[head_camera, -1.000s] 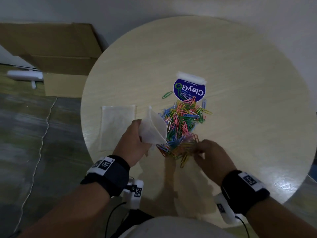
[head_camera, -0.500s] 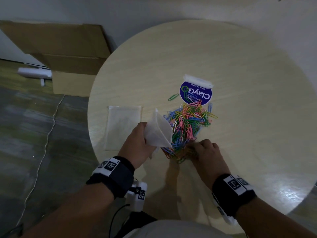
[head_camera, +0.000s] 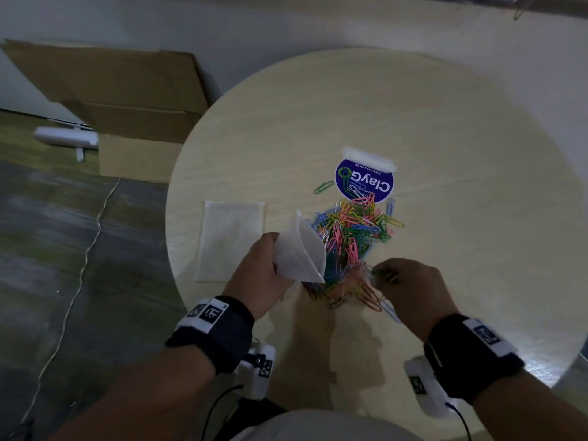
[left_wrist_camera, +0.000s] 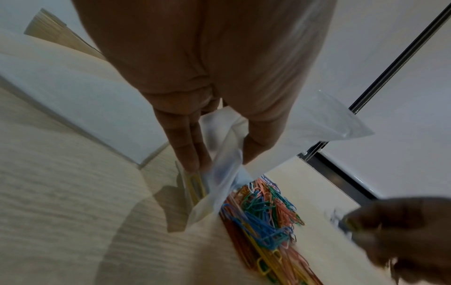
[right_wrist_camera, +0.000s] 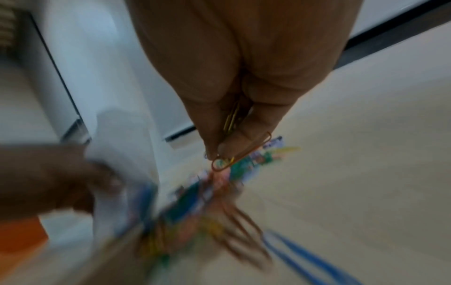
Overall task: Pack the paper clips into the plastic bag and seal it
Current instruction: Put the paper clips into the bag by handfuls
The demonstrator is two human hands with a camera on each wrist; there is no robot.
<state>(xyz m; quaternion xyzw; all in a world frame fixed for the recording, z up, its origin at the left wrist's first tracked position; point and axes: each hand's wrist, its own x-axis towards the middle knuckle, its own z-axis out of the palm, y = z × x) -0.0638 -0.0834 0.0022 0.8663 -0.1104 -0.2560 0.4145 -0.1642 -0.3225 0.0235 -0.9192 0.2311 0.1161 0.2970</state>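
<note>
A heap of coloured paper clips lies in the middle of the round wooden table. My left hand grips a frosted plastic bag at the heap's left edge, its mouth held open toward the clips. In the left wrist view the bag hangs between thumb and fingers, with yellow clips behind its wall. My right hand hovers just right of the heap's near end and pinches a few paper clips, one orange, some yellow.
A second flat plastic bag lies left of my left hand. A blue round ClayG lid or label sits beyond the heap, with one green clip apart beside it. A cardboard box stands on the floor at left.
My right hand has lifted off the near end of the heap with a few clips pinched in its fingers. The left hand and bag stay beside the heap.
</note>
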